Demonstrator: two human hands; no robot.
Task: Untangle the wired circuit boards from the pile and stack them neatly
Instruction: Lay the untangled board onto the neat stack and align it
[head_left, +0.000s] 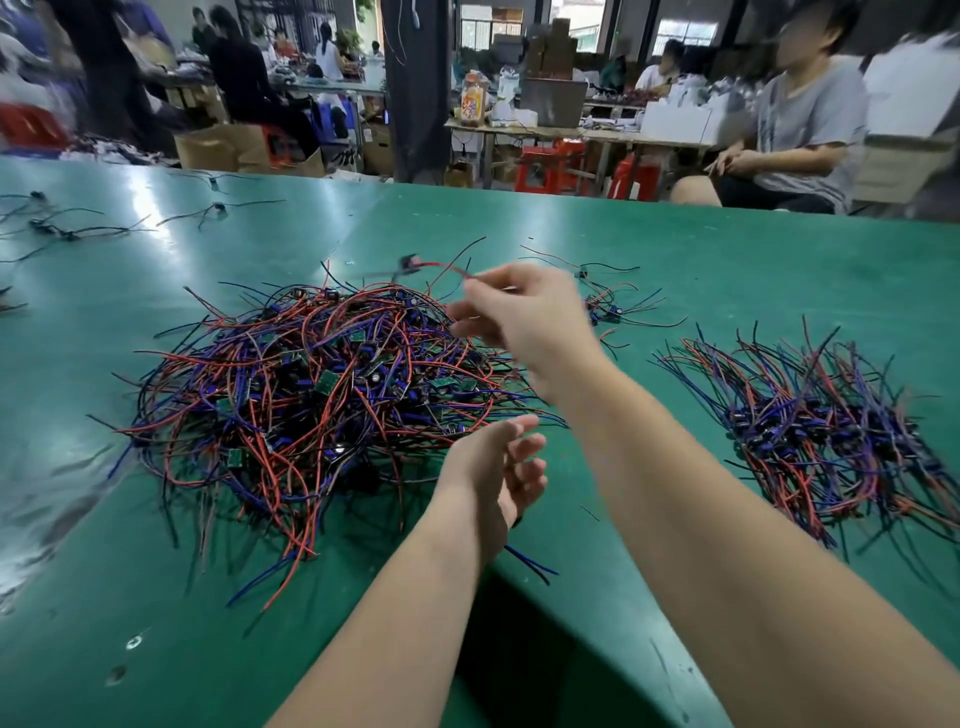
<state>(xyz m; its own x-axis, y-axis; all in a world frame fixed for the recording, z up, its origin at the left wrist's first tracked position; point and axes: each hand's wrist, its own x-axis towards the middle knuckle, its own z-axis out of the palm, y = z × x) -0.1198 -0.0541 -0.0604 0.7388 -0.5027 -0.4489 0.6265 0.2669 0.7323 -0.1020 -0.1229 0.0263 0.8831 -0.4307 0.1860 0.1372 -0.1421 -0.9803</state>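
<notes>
A big tangled pile (311, 395) of small green circuit boards with red, blue and black wires lies on the green table (727, 270) left of centre. My right hand (524, 322) is raised over the pile's far right side and pinches a red wire; one small board (410, 261) hangs blurred from it in the air. My left hand (498, 473) hovers at the pile's near right edge, fingers relaxed, holding nothing. A sorted stack (826, 431) of wired boards lies on the right.
A small cluster of boards (605, 306) lies behind my right hand. Loose black-wired parts (62, 228) are scattered at the far left. A seated person (795, 130) is past the table's far right edge, with benches, boxes and red stools behind.
</notes>
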